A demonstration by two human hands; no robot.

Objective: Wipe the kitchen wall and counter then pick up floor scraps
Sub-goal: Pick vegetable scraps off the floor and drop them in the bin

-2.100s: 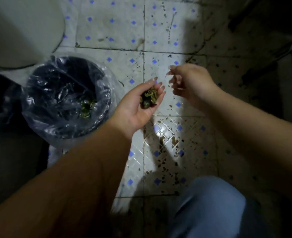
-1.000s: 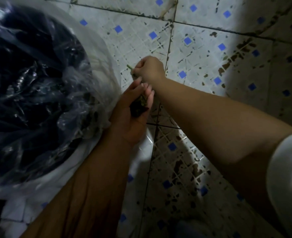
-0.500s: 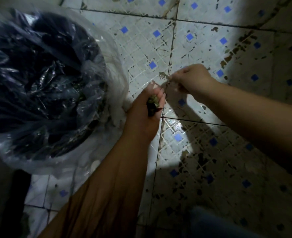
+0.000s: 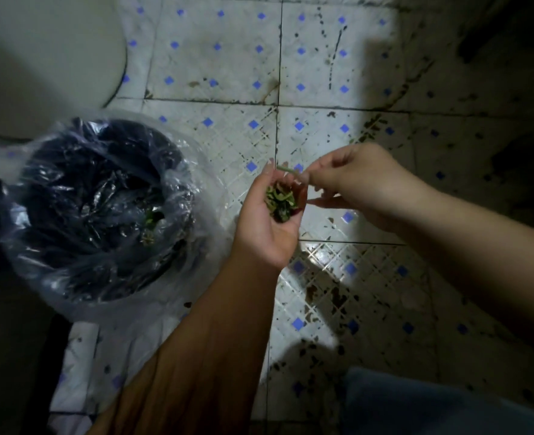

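Here, a small heap of green scraps (image 4: 280, 200) is cradled in the left hand (image 4: 267, 226), which is turned palm up with its fingers curled into a cup. The heap lies against the inner side of those curled fingers, toward their tips rather than down in the palm, and it is enclosed by them on the far side. A thin green stem (image 4: 288, 170) is pinched between the thumb and forefinger of the right hand (image 4: 358, 183), whose other fingers are bent inward. The free end of the stem is held just over the fingertips of the left hand, directly above the heap; whether it touches the heap cannot be told. The two hands are placed close together above the floor (image 4: 215, 67), which is laid with white tiles marked by small blue diamonds and is spotted with dark stains and specks. To the left of the hands, a dark bin (image 4: 102, 208) lined with a clear plastic bag (image 4: 196, 183) is seen, and a few greenish pieces (image 4: 150, 226) are visible inside it. The bin is near the left forearm but is not touched by it. A blue trouser leg (image 4: 431, 406) is seen at the lower right edge.
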